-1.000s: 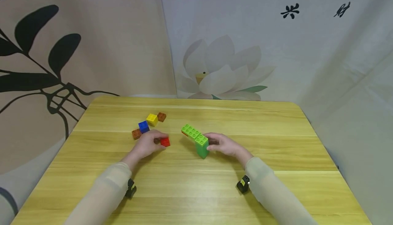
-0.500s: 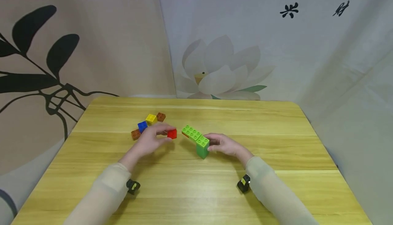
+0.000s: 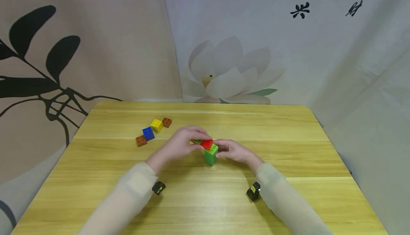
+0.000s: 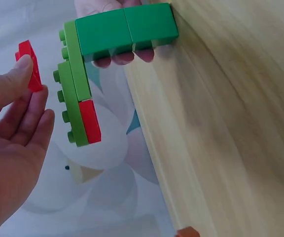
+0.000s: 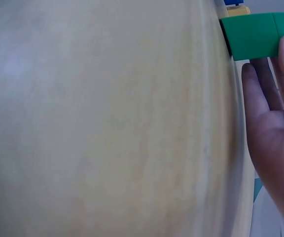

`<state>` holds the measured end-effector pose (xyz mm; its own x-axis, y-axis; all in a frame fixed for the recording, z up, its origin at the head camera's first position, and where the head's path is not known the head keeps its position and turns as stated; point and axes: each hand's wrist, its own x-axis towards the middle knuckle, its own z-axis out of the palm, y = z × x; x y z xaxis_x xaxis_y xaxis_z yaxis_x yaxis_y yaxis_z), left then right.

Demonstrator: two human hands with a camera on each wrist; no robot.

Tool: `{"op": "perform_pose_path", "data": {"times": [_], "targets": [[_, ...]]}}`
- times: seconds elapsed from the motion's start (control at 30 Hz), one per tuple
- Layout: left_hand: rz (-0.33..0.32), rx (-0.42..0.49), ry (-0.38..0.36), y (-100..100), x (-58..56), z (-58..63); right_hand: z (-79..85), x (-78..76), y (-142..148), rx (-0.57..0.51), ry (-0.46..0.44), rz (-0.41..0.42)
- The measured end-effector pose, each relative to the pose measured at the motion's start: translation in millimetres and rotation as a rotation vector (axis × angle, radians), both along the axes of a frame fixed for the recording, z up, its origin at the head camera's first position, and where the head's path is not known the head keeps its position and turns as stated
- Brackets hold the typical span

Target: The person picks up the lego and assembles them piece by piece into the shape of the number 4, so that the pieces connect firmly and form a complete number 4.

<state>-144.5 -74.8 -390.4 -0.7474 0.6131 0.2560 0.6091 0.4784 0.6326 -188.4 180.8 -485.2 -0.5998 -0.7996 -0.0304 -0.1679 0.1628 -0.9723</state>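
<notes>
My left hand pinches a flat red brick between thumb and fingers. In the left wrist view a gap shows between this red brick and the studs of the light green bricks. Those light green bricks cap a tower of two dark green blocks, reaching out to one side, with another red brick under the overhang. My right hand grips the tower from the right; its thumb lies on the green side in the right wrist view. My left fingers partly cover the overhang in the head view.
Left of the hands, a brown brick, a blue brick, a yellow brick and a second brown brick lie in a slanting row on the wooden table. A printed curtain hangs behind it.
My left hand has lifted the red brick and carried it rightward, away from the loose bricks, to above the green tower. My right hand has stayed at the tower.
</notes>
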Motion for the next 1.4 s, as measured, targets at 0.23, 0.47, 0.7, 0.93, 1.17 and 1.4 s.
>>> {"op": "perform_pose_path", "data": {"times": [0.23,0.47,0.7,0.93,1.17,1.4], "targets": [[-0.065,-0.093,-0.005,11,-9.3,1.0,-2.9,-1.4,0,-0.036,0.001,0.026],[-0.108,-0.156,-0.028,18,-16.1,4.3,-3.1,-0.4,1,-0.045,-0.008,0.018],[-0.105,-0.166,-0.083,21,-21.0,4.3,-3.6,-0.8,1,-0.041,-0.02,0.008],[-0.117,-0.146,-0.115,21,-22.8,5.2,-4.3,-1.0,1,-0.043,-0.016,0.009],[-0.15,-0.135,-0.109,20,-24.4,2.9,-4.6,-0.2,2,-0.035,-0.013,0.006],[-0.142,-0.153,-0.104,22,-22.8,3.6,-5.5,0.0,1,-0.041,-0.005,0.0]]}}
